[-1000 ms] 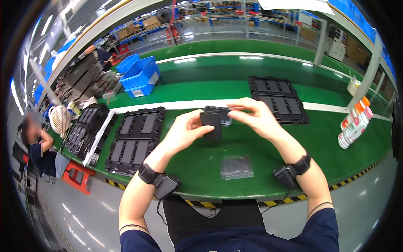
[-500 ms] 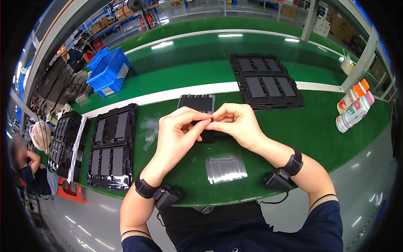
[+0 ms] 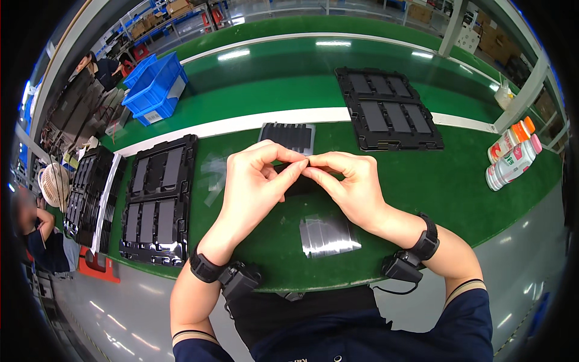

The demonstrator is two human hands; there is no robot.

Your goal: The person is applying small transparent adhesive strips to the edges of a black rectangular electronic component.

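Observation:
My left hand and my right hand meet fingertip to fingertip above the middle of the green table. Both pinch, thumb against forefinger, on a small dark thing too covered by the fingers to name. A dark flat piece shows partly below the fingers; I cannot tell whether it is held or lies on the table. Just beyond my hands lies a sheet with black strips. Closer to me is a glossy clear film sheet, and loose clear film pieces lie left of my left hand.
Black trays holding grey flat pieces lie at left and far right. Stacked black trays stand further left. Blue bins sit at the back left, two bottles at right. Another person sits at far left.
My fingertips have drawn closer together, and the right hand's fingers have straightened somewhat. The whole view has shifted slightly; the trays and film sheet lie as before.

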